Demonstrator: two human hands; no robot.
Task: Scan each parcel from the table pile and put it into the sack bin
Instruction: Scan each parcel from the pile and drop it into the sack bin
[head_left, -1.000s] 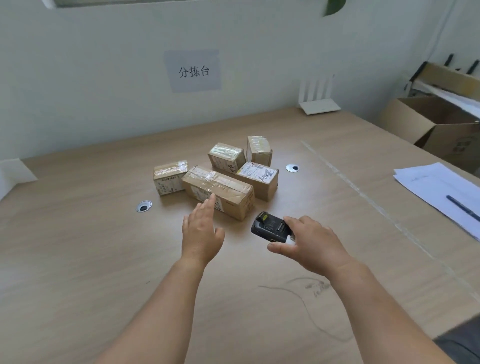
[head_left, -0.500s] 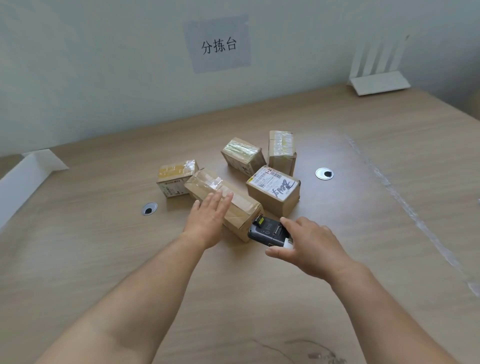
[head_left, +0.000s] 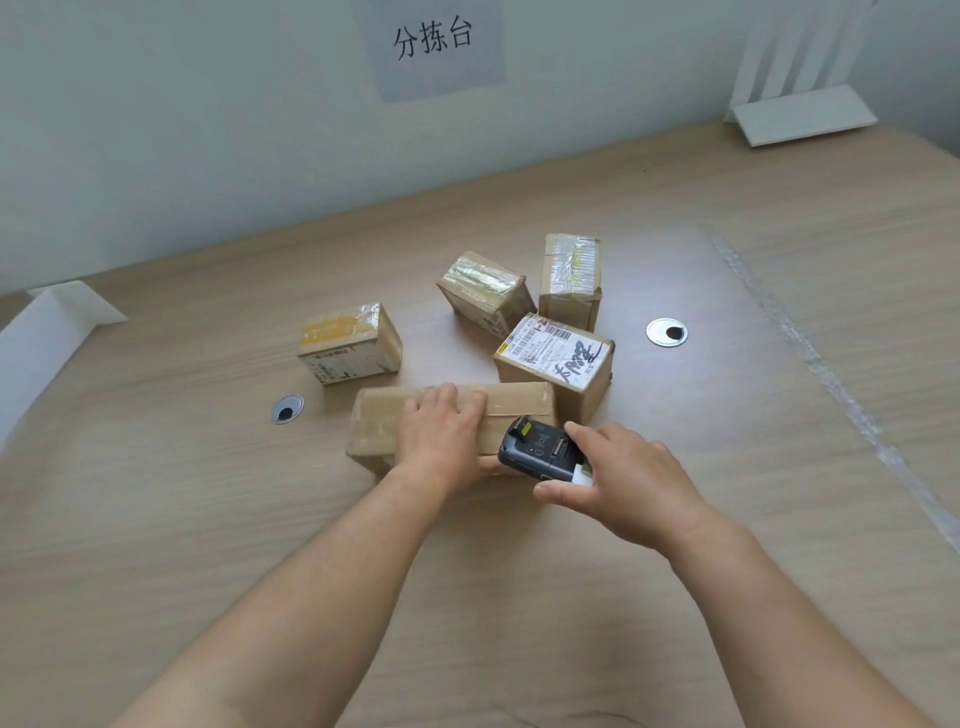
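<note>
Head view, looking down on a wooden table (head_left: 208, 519). Five brown cardboard parcels sit in a loose group just above the centre of the frame. The nearest, a long parcel (head_left: 379, 423), lies crosswise at centre. The left hand (head_left: 441, 447) lies over its top, fingers bent over the far edge; the thumb is hidden, so this looks like a grip but may only be a resting hold. To the right, the right hand (head_left: 623, 483) holds a black scanner (head_left: 535, 449) between forefinger on top and thumb below, its front end over the right end of the long parcel. Just behind the scanner sits a labelled parcel (head_left: 556, 358), its white shipping label facing up with black handwriting. Two taped parcels (head_left: 483, 288) (head_left: 569, 273) stand behind it, side by side. Another parcel (head_left: 350, 345) sits apart, left of centre. Two round metal grommets (head_left: 287, 409) (head_left: 666, 332) are set in the tabletop, either side of the group. At top centre, a sign (head_left: 431, 44) with Chinese characters hangs on the pale wall.
</note>
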